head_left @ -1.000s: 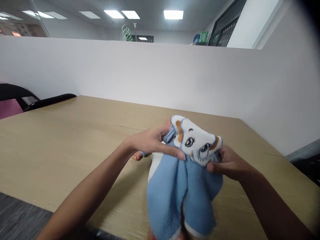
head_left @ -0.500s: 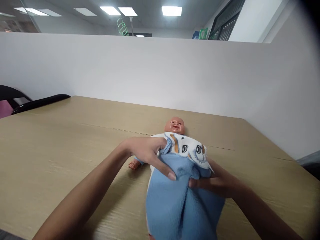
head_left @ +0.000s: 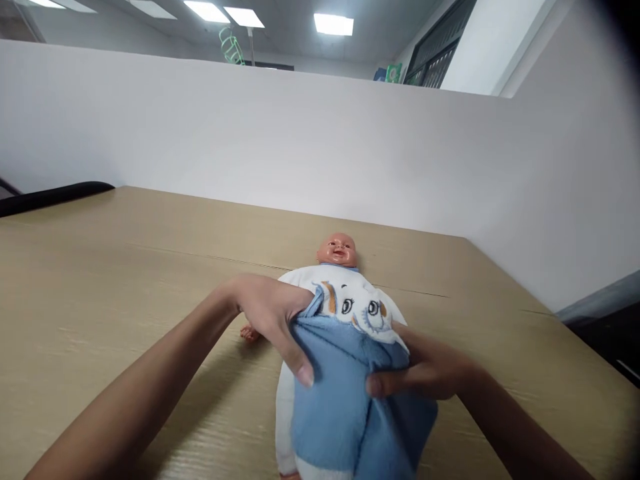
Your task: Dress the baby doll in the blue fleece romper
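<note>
A baby doll [head_left: 338, 250] lies on its back on the table, dressed in a white top [head_left: 303, 275] with blue trim at the neck. Over its body is a blue fleecy baby garment [head_left: 327, 407] with a white section showing an embroidered cartoon face [head_left: 360, 303]. My left hand [head_left: 277, 317] grips this garment at its upper left edge, thumb on top and fingers hidden beneath. On the other side my right hand [head_left: 425, 367] pinches a fold, thumb over the blue fabric and fingers under it. One small doll hand [head_left: 249, 333] shows beyond my left wrist.
The light wooden table [head_left: 165, 267] has thin seams across it. A white partition [head_left: 280, 140] rises behind its far edge. Black chair parts [head_left: 60, 197] stand at the left edge, and a dark object [head_left: 607, 333] is beyond the right edge.
Both hands have drawn the blue garment lower, toward me, uncovering more of the doll's white top and neck trim. The view has shifted slightly to the right.
</note>
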Available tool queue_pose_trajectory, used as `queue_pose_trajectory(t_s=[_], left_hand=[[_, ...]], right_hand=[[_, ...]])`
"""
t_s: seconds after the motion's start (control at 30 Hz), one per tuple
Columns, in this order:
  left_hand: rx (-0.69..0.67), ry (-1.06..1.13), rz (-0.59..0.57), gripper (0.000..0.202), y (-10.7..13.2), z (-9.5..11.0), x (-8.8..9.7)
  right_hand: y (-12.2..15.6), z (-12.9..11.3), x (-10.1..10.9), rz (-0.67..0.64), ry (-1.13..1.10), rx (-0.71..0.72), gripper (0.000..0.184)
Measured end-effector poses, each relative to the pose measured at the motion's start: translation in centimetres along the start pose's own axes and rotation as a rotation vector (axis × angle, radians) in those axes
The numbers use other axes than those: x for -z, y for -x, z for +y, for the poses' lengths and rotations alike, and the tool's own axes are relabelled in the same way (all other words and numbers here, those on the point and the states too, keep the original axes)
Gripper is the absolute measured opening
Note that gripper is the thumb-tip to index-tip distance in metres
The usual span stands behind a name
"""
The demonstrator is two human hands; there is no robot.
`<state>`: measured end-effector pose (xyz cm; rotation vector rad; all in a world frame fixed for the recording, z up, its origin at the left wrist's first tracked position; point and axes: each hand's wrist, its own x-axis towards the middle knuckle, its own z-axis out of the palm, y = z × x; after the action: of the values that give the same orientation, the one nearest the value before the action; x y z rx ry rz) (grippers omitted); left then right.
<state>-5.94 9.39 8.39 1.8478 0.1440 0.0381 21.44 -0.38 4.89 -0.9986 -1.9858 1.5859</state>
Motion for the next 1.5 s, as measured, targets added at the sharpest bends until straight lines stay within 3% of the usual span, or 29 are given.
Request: queue_pose_trajectory(t_s=[0.13, 0.27, 0.37, 0.43, 0.53, 0.63, 0.7, 0.77, 0.9, 1.07, 1.13, 1.23, 1.33, 1.4, 1.5], left_hand=[[0.045, -0.066, -0.113, 0.031, -0.1, 0.0, 0.1], [-0.036, -0.070, 0.006, 0.026, 0.2, 0.3, 0.3], [-0.047, -0.032, 0.047, 0.030, 0.7, 0.2, 0.2], [0.026, 0.001, -0.009, 0.032, 0.9, 0.2, -0.1], [0.090, 0.141, -0.173, 0.025, 1.0, 0.2, -0.9], [-0.044, 0.219, -0.237, 0.016, 0.8, -0.1, -2.1], [-0.194, 0.232, -0.164, 0.012, 0.7, -0.7, -3.1], [-0.280, 0.285, -0.026, 0.022, 0.8, -1.7, -4.6], [-0.261, 0.418, 0.302, 0.040, 1.6, -3.4, -8.8], [-0.243, 0.607, 0.528, 0.034, 3.0, -2.7, -15.0], [-0.165, 0.604, 0.615, 0.041, 3.5, -1.9, -17.1], [0.000, 0.505, 0.674, 0.046, 3.7, -1.0, -19.2], [0.190, 0.367, 0.848, 0.045, 3.4, -1.2, -20.3], [0.273, 0.277, 0.994, 0.045, 3.0, -1.9, -20.6], [0.303, 0.151, 1.064, 0.041, 2.4, -3.1, -20.5]], right_hand=[[-0.4, 0.2, -0.1, 0.076, -0.013, 0.064, 0.061], [-0.5, 0.5, -0.6, 0.040, -0.049, 0.017, 0.058], [-0.3, 0.1, -0.8, -0.075, -0.137, 0.024, 0.075], [-0.3, -0.3, -1.0, -0.121, -0.157, -0.017, 0.085], [-0.2, -0.9, -1.2, -0.166, -0.186, -0.028, 0.082], [0.3, -1.1, -1.9, -0.125, -0.272, 0.009, 0.075], [1.1, -1.2, -2.7, -0.049, -0.347, -0.004, 0.073], [1.9, -1.3, -3.7, 0.035, -0.435, -0.063, 0.075], [3.0, -2.2, -5.8, 0.160, -0.464, -0.117, 0.077], [3.7, -3.2, -7.7, -0.069, -0.415, 0.014, 0.074], [4.1, -3.0, -8.5, -0.051, -0.327, -0.025, 0.071], [4.7, -2.1, -9.9, 0.219, -0.017, -0.156, 0.057], [4.5, -1.0, -11.3, 0.495, 0.243, -0.239, 0.045], [3.8, -0.3, -11.9, 0.584, 0.328, -0.206, 0.044], [2.5, 0.7, -12.3, 0.643, 0.373, -0.123, 0.042]])
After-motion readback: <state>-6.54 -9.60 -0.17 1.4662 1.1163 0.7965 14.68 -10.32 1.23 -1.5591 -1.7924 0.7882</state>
